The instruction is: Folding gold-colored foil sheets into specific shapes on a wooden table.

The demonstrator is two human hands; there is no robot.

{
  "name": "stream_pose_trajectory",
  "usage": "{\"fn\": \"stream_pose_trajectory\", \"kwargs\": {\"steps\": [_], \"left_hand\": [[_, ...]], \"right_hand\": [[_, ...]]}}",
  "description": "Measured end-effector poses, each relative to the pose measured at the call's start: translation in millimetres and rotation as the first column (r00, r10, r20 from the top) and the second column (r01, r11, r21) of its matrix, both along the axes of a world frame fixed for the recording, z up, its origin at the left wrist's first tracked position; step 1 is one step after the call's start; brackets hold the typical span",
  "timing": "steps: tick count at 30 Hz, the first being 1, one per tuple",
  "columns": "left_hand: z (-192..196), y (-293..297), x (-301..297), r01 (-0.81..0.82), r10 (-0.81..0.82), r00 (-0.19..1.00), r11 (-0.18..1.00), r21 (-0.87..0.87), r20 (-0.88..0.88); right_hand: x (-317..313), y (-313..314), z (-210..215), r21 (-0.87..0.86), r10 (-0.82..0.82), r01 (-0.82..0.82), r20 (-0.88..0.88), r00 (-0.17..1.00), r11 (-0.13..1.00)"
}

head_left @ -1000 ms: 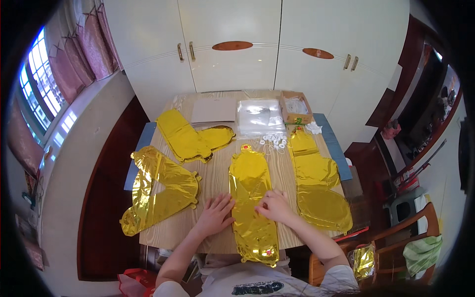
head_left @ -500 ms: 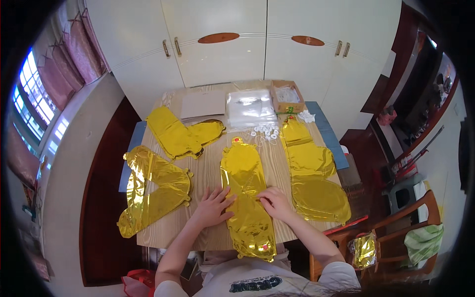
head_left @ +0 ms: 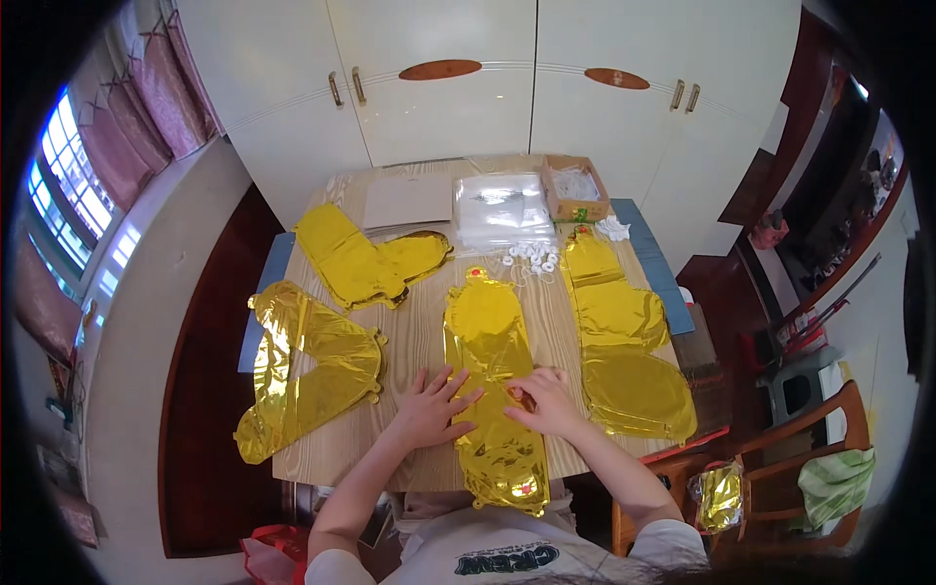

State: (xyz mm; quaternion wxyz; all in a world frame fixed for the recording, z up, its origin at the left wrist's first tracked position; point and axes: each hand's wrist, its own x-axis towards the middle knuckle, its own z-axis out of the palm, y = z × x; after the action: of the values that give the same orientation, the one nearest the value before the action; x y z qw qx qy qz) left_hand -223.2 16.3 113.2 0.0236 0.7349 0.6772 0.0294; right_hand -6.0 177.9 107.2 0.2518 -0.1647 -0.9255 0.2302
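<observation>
A flat, uninflated gold foil balloon lies lengthwise on the table in front of me, its near end reaching past the table's edge. My left hand is open, fingers spread, with the fingertips resting on the balloon's left side. On the opposite edge, my right hand has its thumb and fingers curled around a bit of the foil near the balloon's middle. Small red spots mark both ends of this balloon. To the right lies another flat gold balloon. An angular gold balloon is at the left.
Behind it sit folded gold balloons, a grey-beige board, clear plastic bags, a cardboard box and several white rings with string. A wooden chair holding a packaged gold item stands at right.
My right hand has shifted slightly inward over the foil, its thumb and finger now further apart. My left fingers reach a little further onto the balloon. The whole view has moved slightly.
</observation>
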Motion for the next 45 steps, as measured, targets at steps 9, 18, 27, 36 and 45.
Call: {"fn": "stream_pose_trajectory", "kwargs": {"steps": [9,18,27,36,45], "left_hand": [[-3.5,0.9,-0.7,-0.006,0.006,1.0,1.0,0.019,0.01],[-1.2,5.1,-20.9,-0.102,0.095,0.981,0.994,0.034,0.167],[2.4,5.4,-13.5,-0.07,0.07,0.997,0.997,-0.022,-0.011],[-0.6,4.7,-18.8,-0.085,0.085,0.993,0.996,-0.001,0.076],[-3.9,2.6,-18.4,-0.058,0.057,0.998,0.998,0.026,0.024]], "right_hand": [[1.2,3.0,-7.1,-0.074,0.087,-0.087,0.007,0.996,0.993],[1.0,2.4,-1.6,0.022,0.06,-0.061,0.04,0.997,0.998],[0.5,0.7,2.9,-0.08,0.085,-0.08,0.067,0.994,0.994],[0.0,3.0,-5.0,-0.111,0.113,-0.11,0.025,0.993,0.988],[-0.4,4.3,-6.2,-0.05,0.148,-0.147,0.012,0.989,0.988]]}}
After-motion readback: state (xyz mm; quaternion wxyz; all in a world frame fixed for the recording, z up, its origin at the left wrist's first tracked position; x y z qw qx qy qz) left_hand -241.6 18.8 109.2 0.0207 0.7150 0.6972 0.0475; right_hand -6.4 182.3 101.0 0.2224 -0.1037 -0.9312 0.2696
